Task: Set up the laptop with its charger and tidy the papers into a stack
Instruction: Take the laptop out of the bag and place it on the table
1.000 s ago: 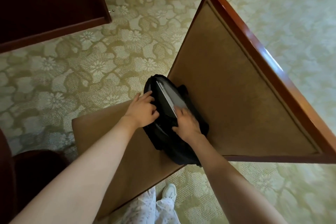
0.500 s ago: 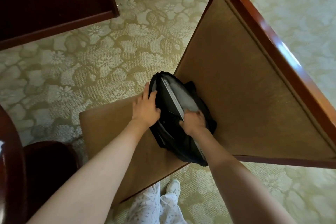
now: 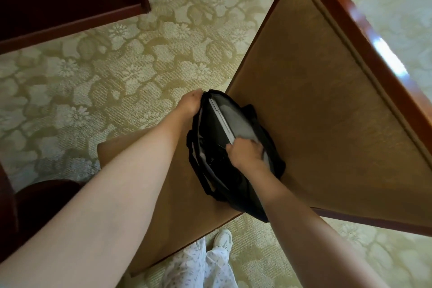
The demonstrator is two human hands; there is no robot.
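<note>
A black laptop bag point(image 3: 236, 184) stands open on a tan chair seat point(image 3: 163, 206), leaning against the chair's backrest. A grey laptop point(image 3: 231, 121) sticks out of the bag's top. My left hand point(image 3: 188, 106) grips the far end of the bag's opening, its fingers hidden behind the rim. My right hand point(image 3: 245, 154) is curled round the laptop's near edge, inside the bag. No charger or papers are in view.
The chair's padded backrest point(image 3: 315, 112) with a glossy red wood frame point(image 3: 374, 37) rises on the right. Dark wooden furniture point(image 3: 70, 0) stands at the upper left, another dark piece point(image 3: 35, 206) at lower left. Patterned green carpet covers the floor. My shoe point(image 3: 223, 239) is below the seat.
My left hand slid from the bag's near side up to its far end. My right hand closed on the laptop's edge, and the bag opening spread wider.
</note>
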